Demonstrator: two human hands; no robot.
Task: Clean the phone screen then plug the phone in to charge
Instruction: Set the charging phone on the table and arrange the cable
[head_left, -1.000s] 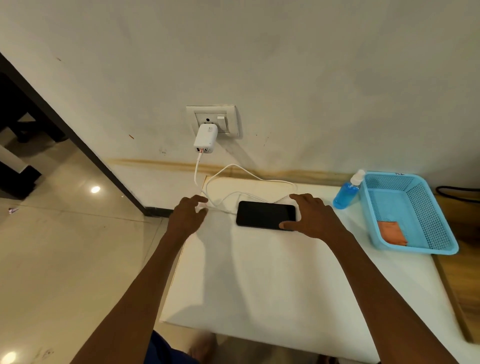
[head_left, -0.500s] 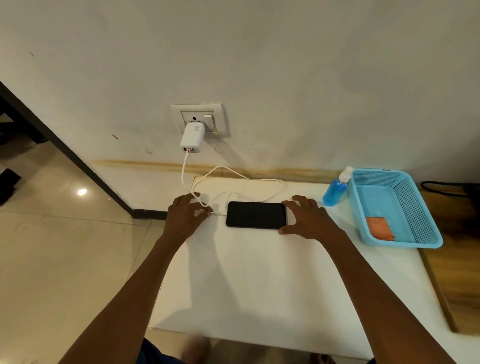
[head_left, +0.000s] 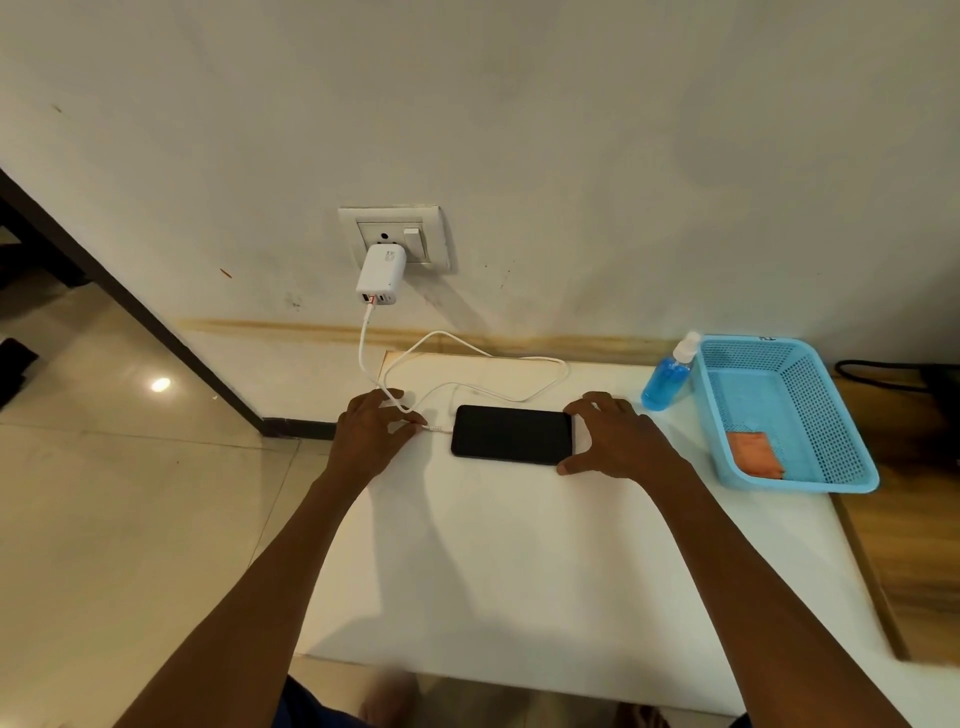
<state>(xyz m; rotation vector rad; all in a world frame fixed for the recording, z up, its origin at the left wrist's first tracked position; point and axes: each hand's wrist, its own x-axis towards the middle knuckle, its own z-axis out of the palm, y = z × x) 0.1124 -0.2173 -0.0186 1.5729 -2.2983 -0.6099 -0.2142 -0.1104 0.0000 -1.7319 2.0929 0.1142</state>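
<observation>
A black phone (head_left: 511, 434) lies flat, screen up, on the white table (head_left: 519, 561). My left hand (head_left: 371, 434) pinches the plug end of the white cable (head_left: 467, 387), whose tip sits at the phone's left edge. The cable loops back to a white charger (head_left: 381, 275) plugged into the wall socket (head_left: 397, 236). My right hand (head_left: 615, 436) holds the phone's right end between thumb and fingers. Whether the plug is seated in the port cannot be told.
A blue mesh basket (head_left: 810, 467) at the right holds an orange cloth (head_left: 754, 453). A blue spray bottle (head_left: 670, 375) stands beside it, near the wall. Tiled floor (head_left: 104, 519) lies left of the table, bare wood (head_left: 914, 519) right of it.
My left hand has brought the cable plug right, up to the phone's left edge. My right hand slid off the screen to the phone's right end.
</observation>
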